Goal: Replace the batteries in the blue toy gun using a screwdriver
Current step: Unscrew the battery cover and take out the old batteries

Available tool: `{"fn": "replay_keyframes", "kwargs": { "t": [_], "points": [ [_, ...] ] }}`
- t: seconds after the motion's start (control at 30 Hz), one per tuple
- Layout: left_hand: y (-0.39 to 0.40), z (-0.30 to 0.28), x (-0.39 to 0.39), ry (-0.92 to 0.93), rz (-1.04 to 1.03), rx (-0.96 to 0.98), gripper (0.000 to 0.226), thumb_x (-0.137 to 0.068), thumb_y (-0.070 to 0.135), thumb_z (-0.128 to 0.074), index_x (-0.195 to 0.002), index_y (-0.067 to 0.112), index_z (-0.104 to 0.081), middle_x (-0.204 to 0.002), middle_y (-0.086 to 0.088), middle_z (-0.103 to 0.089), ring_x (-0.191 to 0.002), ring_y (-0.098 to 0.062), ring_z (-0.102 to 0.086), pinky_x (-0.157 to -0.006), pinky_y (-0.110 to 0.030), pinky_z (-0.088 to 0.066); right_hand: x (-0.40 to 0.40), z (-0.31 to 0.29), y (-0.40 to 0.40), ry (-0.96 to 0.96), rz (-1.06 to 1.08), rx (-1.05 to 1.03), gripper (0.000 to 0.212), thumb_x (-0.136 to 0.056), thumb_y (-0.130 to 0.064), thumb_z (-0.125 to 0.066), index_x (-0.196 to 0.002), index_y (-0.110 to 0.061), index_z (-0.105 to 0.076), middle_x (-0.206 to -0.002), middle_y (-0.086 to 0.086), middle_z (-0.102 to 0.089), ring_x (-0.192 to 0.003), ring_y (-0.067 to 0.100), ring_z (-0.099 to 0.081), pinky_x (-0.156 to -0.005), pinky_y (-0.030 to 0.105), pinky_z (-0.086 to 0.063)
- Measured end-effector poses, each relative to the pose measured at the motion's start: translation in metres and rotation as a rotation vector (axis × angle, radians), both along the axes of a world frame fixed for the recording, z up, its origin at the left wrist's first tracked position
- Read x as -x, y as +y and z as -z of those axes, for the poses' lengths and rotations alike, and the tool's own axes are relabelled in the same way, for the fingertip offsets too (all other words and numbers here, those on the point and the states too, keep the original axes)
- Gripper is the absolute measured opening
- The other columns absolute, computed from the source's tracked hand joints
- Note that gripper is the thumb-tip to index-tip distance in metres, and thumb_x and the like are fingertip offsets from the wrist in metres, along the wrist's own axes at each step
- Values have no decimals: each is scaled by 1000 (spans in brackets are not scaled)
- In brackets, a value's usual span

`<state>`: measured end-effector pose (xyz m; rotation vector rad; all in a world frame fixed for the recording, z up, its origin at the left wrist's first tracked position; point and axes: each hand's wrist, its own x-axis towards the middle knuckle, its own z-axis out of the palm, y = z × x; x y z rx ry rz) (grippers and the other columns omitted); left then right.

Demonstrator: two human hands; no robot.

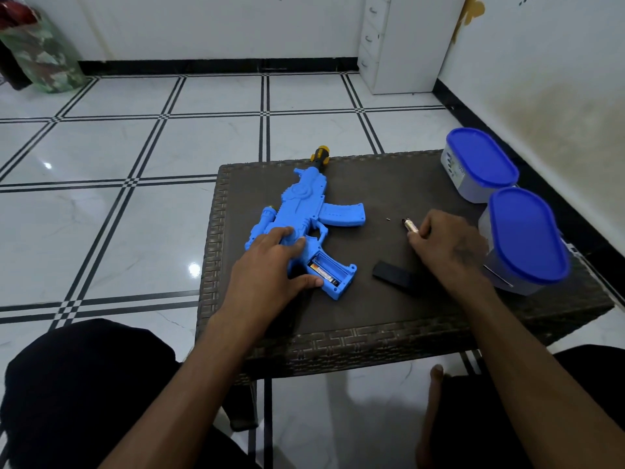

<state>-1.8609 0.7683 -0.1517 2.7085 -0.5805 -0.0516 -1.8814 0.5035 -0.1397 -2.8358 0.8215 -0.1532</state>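
Observation:
The blue toy gun (306,211) lies on a dark woven table (389,319), its grip facing me with the battery compartment open. One battery (323,271) sits inside that compartment. My left hand (270,269) rests flat on the gun's rear body, fingers spread. To the right, my right hand (446,248) pinches a second battery (410,226) just above the table. A black compartment cover (392,271) lies beside my right wrist. A tiny screw (388,219) sits on the table near the magazine. The yellow-and-black screwdriver (320,157) lies at the table's far edge, past the muzzle.
Two containers with blue lids stand at the table's right side, one far (480,164) and one near (526,238), the near one close behind my right hand. Tiled floor surrounds the table; a white drawer unit (392,45) stands by the far wall.

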Motion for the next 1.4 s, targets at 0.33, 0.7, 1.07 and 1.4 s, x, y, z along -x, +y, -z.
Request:
{"fn": "replay_keyframes", "kwargs": {
  "t": [0.33,0.7,1.07,1.4],
  "points": [
    [0,-6,0,8,4,-54,75,-74,67,-64,-139,35,-48,-155,12,-31,-141,-14,-31,-104,-39,-40,5,-29,17,-141,-139,-182,16,-97,-21,-48,-110,-15,-55,-88,4,-59,-71,11,-49,-60,26,-36],
    [-5,-10,2,0,-13,-171,66,-78,69,-56,-136,39,-48,-157,10,-29,-135,-19,-42,-94,-39,-45,29,-47,85,-553,-661,-924,22,-96,3,-51,-116,-6,-56,-97,6,-70,-100,14,-69,-90,36,-56],
    [-10,-10,2,32,85,-280,53,-91,63,-43,-142,51,-35,-161,-6,-16,-137,-29,-37,-98,-41,-42,28,-19,87,-569,-643,-841,19,-94,-1,-52,-110,-10,-59,-91,0,-70,-93,13,-69,-86,44,-56],
    [-8,-5,6,43,117,-283,50,-91,61,-46,-139,48,-43,-161,-11,-12,-142,-34,-27,-105,-44,-37,30,-23,86,-593,-658,-891,20,-95,4,-52,-111,-6,-59,-89,5,-70,-91,13,-69,-86,37,-57]
  ]
}}
